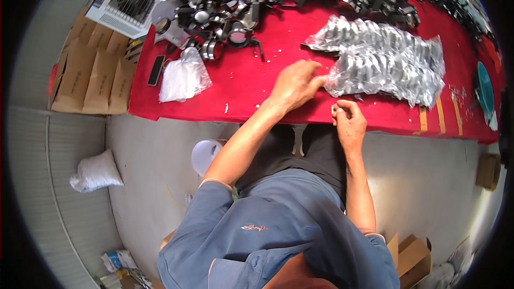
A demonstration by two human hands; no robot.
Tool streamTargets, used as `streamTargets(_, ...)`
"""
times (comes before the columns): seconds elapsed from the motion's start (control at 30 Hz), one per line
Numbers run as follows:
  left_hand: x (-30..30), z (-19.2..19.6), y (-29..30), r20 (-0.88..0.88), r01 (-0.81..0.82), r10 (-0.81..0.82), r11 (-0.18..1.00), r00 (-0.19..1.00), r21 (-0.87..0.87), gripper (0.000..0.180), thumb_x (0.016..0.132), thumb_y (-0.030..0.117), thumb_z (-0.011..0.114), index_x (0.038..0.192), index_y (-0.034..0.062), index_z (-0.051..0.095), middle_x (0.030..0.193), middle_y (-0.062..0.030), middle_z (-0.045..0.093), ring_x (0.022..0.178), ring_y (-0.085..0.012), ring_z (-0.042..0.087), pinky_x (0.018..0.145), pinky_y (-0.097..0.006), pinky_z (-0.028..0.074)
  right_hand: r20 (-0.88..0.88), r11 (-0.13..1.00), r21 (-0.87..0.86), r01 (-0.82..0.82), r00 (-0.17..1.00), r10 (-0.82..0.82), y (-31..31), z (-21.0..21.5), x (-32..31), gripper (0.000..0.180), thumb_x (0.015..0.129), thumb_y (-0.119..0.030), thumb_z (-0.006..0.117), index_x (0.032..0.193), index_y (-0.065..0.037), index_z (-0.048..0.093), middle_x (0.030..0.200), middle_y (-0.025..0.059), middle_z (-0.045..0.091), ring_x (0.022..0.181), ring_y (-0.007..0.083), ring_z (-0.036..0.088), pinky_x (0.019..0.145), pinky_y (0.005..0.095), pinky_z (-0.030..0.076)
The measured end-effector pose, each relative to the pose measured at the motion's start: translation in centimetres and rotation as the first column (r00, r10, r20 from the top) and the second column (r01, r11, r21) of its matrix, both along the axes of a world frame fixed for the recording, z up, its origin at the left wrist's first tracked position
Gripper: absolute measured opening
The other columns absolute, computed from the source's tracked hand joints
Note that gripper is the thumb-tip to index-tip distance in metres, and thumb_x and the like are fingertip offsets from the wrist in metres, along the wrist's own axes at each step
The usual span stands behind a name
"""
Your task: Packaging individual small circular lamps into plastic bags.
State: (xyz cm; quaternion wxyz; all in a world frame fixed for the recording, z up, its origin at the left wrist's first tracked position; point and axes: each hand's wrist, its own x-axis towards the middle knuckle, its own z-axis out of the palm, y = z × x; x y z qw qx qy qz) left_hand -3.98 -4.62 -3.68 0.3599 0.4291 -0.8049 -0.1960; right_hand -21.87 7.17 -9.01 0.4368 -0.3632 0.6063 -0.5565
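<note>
A desk [257,83] covered with red cloth is seen from above, with a seated person's two bare forearms reaching onto it. The left hand [293,85] is stretched forward, its fingers pinched together at the near left edge of a long heap of clear plastic packets [383,59]; something round and silvery is sealed in each packet. The heap lies on the right half of the desk, just beyond both hands. The right hand [348,120] is held at the front edge of the desk, loosely curled with fingertips drawn together; whether anything small is gripped in it cannot be told.

The packets are judged light, thin, crinkly and slippery, so that a stack would slide apart easily. A pinch at a film edge or corner looks the best hold.

Behind the hands, a pile of black lens-like parts with round glass faces [235,0] is spread along the far edge. A small white plastic bag [183,77] and a dark phone [156,69] lie at the left end. Flat cardboard boxes [93,72] and a white fan unit [123,0] are seen beside the desk, and a white sack [96,172] lies on the floor.
</note>
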Motion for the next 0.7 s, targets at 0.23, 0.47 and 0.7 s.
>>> streamTargets(0.23, 9.6, -1.4, -5.0, 0.197, -0.590, 0.626, 0.778, 0.754, -0.215, 0.055, 0.081, 0.052, 0.086, 0.089, 0.0024, 0.065, 0.085, -0.0190, 0.071, 0.079, -0.0416, 0.071, 0.067, -0.053, 0.056, -0.196, 0.999, 0.029, -0.046, 0.979, 0.051, -0.4, 0.7, 0.4, 0.011, 0.100, -0.002, 0.069, 0.111, 0.000, 0.069, 0.092, 0.0044, 0.074, 0.077, 0.0089, 0.068, 0.064, 0.0241, 0.055)
streamTargets(0.47, 10.5, -1.4, -3.7, -0.105, -0.637, 0.628, 0.762, 0.771, -0.114, 0.021, 0.094, 0.021, 0.070, 0.096, 0.0012, 0.076, 0.088, -0.0213, 0.074, 0.082, -0.0429, 0.072, 0.075, -0.049, 0.058, -0.043, 0.993, -0.068, -0.097, 0.995, 0.094, 1.5, 1.0, -0.3, 0.014, 0.099, 0.003, 0.065, 0.112, 0.004, 0.069, 0.100, 0.0087, 0.074, 0.088, 0.0137, 0.072, 0.076, 0.0269, 0.059)
streamTargets(0.7, 8.2, 1.6, 5.6, -0.655, -0.243, 0.518, 0.850, 0.550, 0.468, 0.019, 0.103, 0.012, 0.069, 0.115, -0.0030, 0.071, 0.083, -0.0035, 0.072, 0.065, -0.0063, 0.063, 0.055, -0.023, 0.050, 0.089, 0.904, -0.038, -0.425, 0.900, 0.427, -0.4, 6.2, 4.6, 0.026, 0.106, -0.010, 0.061, 0.127, 0.005, 0.067, 0.117, 0.0151, 0.076, 0.099, 0.0183, 0.074, 0.086, 0.0312, 0.060)
